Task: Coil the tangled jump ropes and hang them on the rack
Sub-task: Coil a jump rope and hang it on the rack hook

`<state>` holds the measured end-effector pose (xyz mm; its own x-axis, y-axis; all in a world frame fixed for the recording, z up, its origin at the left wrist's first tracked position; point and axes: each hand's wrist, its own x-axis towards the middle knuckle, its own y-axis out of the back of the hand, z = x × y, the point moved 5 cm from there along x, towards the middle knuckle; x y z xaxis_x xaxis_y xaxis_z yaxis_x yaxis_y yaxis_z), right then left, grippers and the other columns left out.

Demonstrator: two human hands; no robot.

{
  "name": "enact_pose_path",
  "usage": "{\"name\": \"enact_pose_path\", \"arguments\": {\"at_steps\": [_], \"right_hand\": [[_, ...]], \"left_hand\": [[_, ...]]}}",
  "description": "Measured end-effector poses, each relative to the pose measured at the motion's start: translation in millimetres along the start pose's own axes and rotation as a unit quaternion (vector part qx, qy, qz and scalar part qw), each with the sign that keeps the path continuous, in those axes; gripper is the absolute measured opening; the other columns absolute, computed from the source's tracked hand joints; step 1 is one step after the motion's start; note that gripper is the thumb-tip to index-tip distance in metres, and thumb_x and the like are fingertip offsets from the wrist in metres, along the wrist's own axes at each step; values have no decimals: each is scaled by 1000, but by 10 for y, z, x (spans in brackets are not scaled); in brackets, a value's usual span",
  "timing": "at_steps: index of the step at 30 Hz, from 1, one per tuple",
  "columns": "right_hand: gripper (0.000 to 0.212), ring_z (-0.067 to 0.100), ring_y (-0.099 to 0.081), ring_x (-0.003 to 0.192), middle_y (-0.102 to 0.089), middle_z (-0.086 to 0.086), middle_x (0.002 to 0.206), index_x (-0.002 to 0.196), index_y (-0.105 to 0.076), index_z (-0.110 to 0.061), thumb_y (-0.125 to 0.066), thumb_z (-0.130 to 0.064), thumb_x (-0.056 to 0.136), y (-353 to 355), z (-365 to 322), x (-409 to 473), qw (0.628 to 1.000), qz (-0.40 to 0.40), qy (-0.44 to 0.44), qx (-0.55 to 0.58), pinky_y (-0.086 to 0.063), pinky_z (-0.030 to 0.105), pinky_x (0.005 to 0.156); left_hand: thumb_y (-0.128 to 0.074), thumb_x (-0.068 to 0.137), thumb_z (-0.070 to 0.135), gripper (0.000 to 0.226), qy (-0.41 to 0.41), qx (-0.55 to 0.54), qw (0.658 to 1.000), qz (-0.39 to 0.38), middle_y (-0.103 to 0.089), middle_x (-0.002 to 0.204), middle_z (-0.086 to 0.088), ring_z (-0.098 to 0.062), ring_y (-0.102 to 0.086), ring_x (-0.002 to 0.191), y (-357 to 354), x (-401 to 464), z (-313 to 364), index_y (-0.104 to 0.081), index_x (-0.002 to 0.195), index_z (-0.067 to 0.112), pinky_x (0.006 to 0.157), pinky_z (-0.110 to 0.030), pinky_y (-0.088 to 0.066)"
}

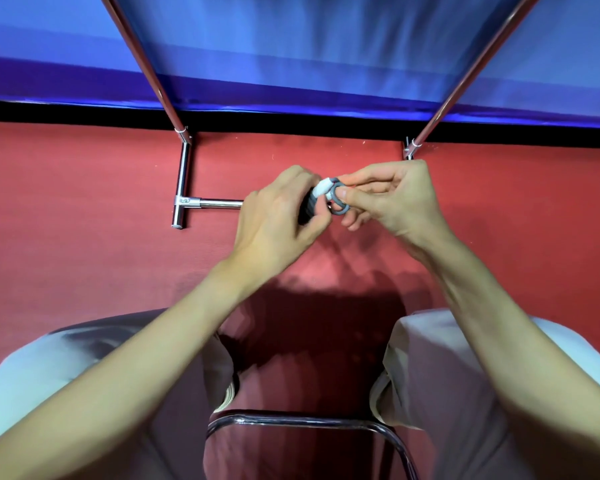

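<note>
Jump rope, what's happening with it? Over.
Left hand grips the coiled jump rope. Right hand pinches a grey loop at its end. Not hung yet. Nothing blocking.

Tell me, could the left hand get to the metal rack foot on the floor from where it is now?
Probably yes. The rack foot lies bare on the red floor, nothing between it and the left hand. But that hand grips the rope bundle, which the right hand pinches too, so it would first have to let go.

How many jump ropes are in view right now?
1: a coiled jump rope, gripped by the left hand and pinched by the right hand. Others may be outside the frame.
</note>
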<state>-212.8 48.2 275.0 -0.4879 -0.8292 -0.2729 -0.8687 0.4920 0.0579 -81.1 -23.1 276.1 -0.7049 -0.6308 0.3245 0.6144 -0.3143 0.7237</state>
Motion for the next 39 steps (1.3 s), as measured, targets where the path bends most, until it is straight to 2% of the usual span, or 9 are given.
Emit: {"name": "enact_pose_path", "arguments": {"at_steps": [3,6,13,18,23,27,30,39], "right_hand": [[9,14,-59,39,-65,4,51,80,-66,2,-68,10,81,13,6,-22,1000,-3,-22,12,-49,22,41],[14,13,-59,37,-63,4,47,74,-65,-1,-68,11,81,-2,1,-32,1000,-3,-23,6,-49,22,40],[13,15,-60,38,-63,6,47,75,-65,4,-65,15,81,3,3,-42,1000,-14,-20,-3,-49,24,40],[8,15,-61,40,-64,7,51,78,-65,3,-67,10,82,-30,-16,-60,999,-25,-25,18,-50,24,42],[2,17,-63,48,-65,12,61,87,-64,5,-61,5,86,-63,-64,-99,991,-71,-64,94,-52,24,49],[10,18,-65,55,-64,17,75,95,-62,6,-58,5,85,-79,-95,-129,981,-97,-85,143,-53,24,55],[14,16,-65,55,-65,13,72,92,-61,2,-63,-1,78,-88,-98,-141,979,-103,-89,152,-52,22,55],[18,12,-64,52,-67,6,62,83,-58,-4,-67,-8,67,-90,-76,-145,981,-100,-85,142,-52,19,52]], "left_hand": [[-51,93,29,21,2,-6,1000,3,-58,82,6,-17,-53,69,-5,-28,12,-64,92,12,58,-37,-46],[-56,95,28,20,34,-63,997,1,-59,74,7,-18,-54,63,-4,-25,-29,-65,87,12,58,-38,-46],[-58,91,40,29,113,-175,978,-21,-66,68,5,-11,-55,50,-59,-33,-71,-68,84,14,49,-32,-40],[-63,88,28,23,182,-255,949,-24,-68,63,-4,-20,-65,52,-91,-34,-96,-63,81,6,50,-28,-47],[-60,88,19,20,180,-276,944,-19,-68,64,-3,-18,-63,49,-54,16,-74,-61,80,1,48,-22,-43],[-60,86,18,20,179,-271,946,-5,-65,61,-3,-18,-62,47,-29,45,-90,-61,77,0,47,-28,-47],[-60,86,16,19,168,-282,944,-9,-65,63,-3,-19,-65,49,-19,65,-73,-61,77,-1,48,-37,-53],[-59,85,17,13,170,-321,931,-41,-64,62,1,-14,-63,51,-52,72,-78,-57,76,8,50,-26,-49]]}}
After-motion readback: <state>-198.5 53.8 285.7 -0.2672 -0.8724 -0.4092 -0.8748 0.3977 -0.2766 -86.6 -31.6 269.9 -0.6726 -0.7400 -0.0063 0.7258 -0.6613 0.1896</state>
